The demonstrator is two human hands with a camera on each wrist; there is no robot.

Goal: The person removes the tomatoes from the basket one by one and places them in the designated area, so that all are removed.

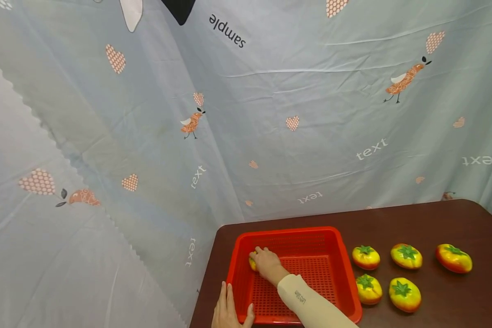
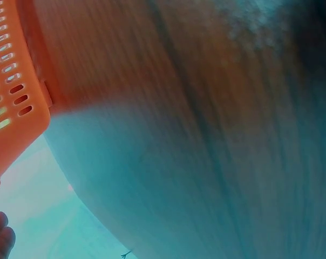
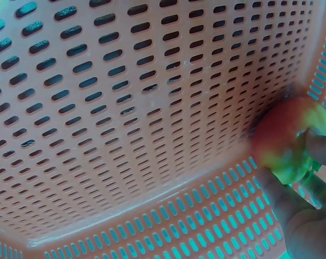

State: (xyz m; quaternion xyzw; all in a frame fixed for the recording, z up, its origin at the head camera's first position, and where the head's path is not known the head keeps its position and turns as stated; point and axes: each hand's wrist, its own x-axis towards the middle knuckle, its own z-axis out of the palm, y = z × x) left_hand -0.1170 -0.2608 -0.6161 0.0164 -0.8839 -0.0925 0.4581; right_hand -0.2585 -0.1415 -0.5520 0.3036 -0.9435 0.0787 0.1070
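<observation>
A red plastic basket (image 1: 330, 237) with slotted walls stands on the table. Inside it, near the far left corner, my right hand (image 1: 267, 264) holds a yellow-and-red fruit with a green leafy top (image 1: 252, 263). In the right wrist view, the fingers and thumb grip this fruit (image 3: 292, 140) close to the basket floor and walls. At the basket's near left corner is my left hand (image 1: 228, 312), fingers straight along the outside of the rim. Only its fingertips (image 2: 1, 237) show in the left wrist view, beside the basket's wall (image 2: 22, 108).
Several similar yellow-and-red fruits with green tops, among them a near one (image 1: 405, 294) and a far-right one (image 1: 453, 258), lie right of the basket on the dark brown table (image 1: 447, 300). A patterned light-blue cloth (image 1: 270, 136) hangs behind and to the left.
</observation>
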